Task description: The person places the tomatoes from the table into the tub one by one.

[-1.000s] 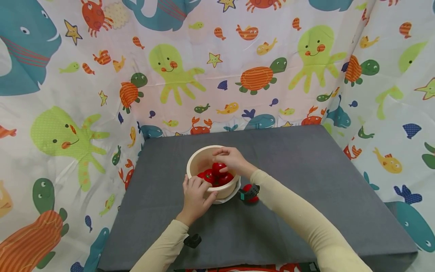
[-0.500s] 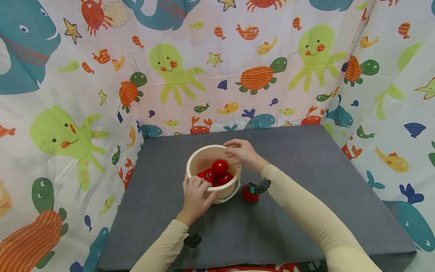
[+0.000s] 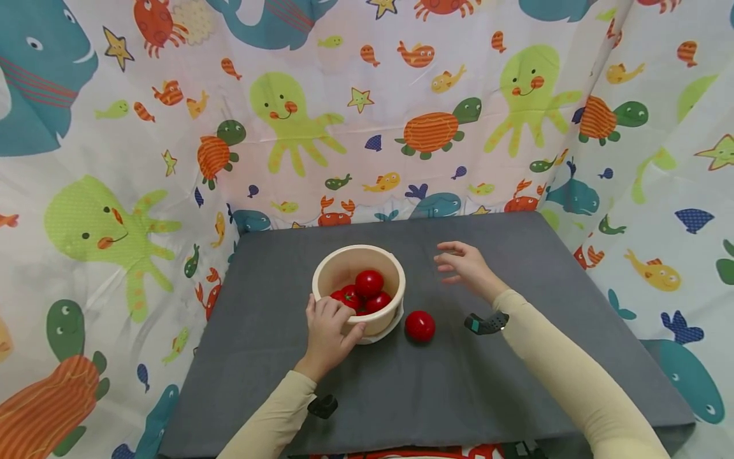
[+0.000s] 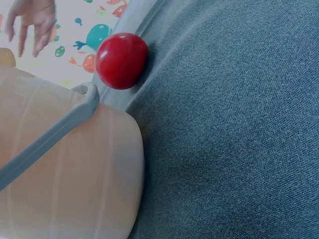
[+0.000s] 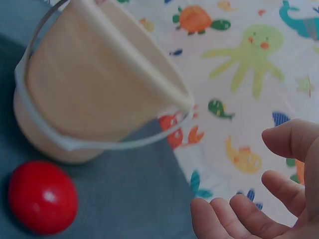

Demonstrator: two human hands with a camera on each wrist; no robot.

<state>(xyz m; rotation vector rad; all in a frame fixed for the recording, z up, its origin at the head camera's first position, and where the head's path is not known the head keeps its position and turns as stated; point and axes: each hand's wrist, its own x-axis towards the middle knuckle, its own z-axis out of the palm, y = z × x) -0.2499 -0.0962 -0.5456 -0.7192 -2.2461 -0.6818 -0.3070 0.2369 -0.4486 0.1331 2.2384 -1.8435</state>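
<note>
A cream bucket with a pale handle hanging down its side stands on the grey cloth. Several red tomatoes lie inside it. My left hand holds the bucket's near-left rim, fingers hooked over the edge and thumb along the outer wall. Just right of the bucket, one more tomato sits on the cloth; the left wrist view shows this tomato beyond the bucket wall. My right hand is in the air to the right, loosely spread and holding nothing.
A grey cloth covers the table. Behind and at both sides hangs a white curtain printed with sea animals. Dark bands with camera mounts sit on both wrists.
My right hand has withdrawn from over the bucket and moved right, leaving a tomato on top of the others inside. The left hand stays on the rim.
</note>
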